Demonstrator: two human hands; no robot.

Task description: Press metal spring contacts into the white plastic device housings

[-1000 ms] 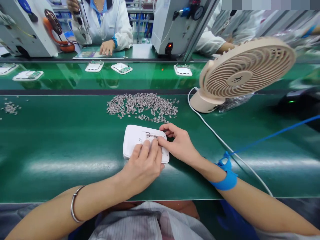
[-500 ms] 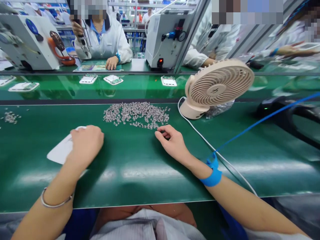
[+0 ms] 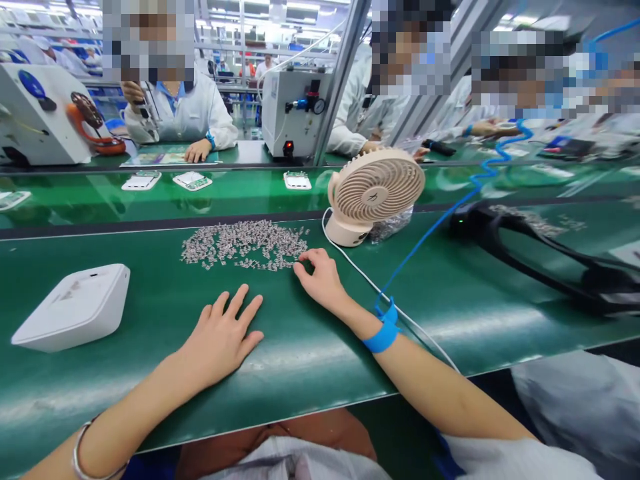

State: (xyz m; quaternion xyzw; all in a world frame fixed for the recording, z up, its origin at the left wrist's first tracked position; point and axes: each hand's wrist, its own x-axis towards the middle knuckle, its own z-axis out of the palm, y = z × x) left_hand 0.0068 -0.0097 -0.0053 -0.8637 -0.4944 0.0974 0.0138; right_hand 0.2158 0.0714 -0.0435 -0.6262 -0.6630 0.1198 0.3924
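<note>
My left hand rests palm down on the green work surface, fingers spread and holding nothing. To its left, apart from it, lies a white plastic housing with rounded corners and a small slot in one side. At the right front edge of a pile of tiny metal parts is my right hand, its thumb and forefinger drawn together. Whatever is between those fingertips is too small to make out. A blue wrist strap is around my right wrist.
A beige fan stands behind my right hand, its white cable running forward. A blue cord crosses on the right, near a black looped device. Beyond, white housings with circuit boards lie on a green strip; co-workers sit opposite.
My left hand has let go of the white housing, moved right and spread its fingers. My right hand stays by the pile's edge. The camera view has turned right.
</note>
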